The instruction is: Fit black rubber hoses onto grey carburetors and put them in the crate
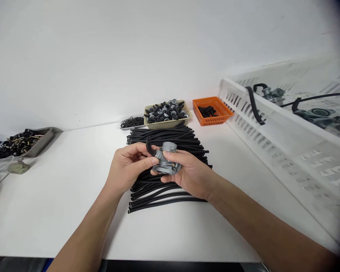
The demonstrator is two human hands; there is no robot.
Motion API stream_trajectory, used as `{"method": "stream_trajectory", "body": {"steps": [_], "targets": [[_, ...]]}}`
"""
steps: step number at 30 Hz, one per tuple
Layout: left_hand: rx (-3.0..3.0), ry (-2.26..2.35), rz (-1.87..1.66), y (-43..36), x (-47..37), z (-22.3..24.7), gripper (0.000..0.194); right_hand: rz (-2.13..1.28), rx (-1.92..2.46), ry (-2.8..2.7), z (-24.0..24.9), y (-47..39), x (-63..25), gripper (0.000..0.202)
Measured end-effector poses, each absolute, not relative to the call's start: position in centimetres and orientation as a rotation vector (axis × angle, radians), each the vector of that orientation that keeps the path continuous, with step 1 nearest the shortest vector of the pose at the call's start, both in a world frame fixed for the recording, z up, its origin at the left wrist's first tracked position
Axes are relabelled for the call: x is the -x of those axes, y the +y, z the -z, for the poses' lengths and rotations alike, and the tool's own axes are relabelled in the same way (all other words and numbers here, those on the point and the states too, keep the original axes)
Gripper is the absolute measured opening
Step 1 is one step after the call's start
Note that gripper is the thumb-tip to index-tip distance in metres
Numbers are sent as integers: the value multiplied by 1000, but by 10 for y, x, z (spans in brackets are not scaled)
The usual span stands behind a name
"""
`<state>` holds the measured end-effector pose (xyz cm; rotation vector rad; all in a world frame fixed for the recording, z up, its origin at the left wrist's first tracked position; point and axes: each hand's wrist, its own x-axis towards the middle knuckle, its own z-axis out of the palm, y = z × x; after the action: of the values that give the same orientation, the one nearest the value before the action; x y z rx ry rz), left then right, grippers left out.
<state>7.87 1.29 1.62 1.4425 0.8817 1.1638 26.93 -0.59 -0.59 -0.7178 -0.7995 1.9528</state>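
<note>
A grey metal carburetor-like part is held between both hands above a spread of black rubber hoses. My right hand wraps round its right side, with the thumb on top. At its left, my left hand has thumb and fingers closed on the metal cap, from which a short bent black rubber tube points up. The far fingers of my left hand are partly hidden behind the part.
Behind the hoses stand a clear tray of black rings, a beige basket of caps and an orange basket. A large white crate with metal parts is at right, a metal tray of small parts at left.
</note>
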Motion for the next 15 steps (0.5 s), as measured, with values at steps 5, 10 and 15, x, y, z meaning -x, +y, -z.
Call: {"method": "stream_trajectory", "body": {"steps": [5,10,15], "targets": [[-1309,962,-1275,4,-88,-13,28,-1810,754,-827,6,-13,-261,23],[-1257,1112,-1473,-5,-102,-9,37,-1603,803,-811,7,-19,-251,27],[-1217,1139,-1525,-11,-104,-9,31,-1660,730,-666,4,-20,-250,39]]}}
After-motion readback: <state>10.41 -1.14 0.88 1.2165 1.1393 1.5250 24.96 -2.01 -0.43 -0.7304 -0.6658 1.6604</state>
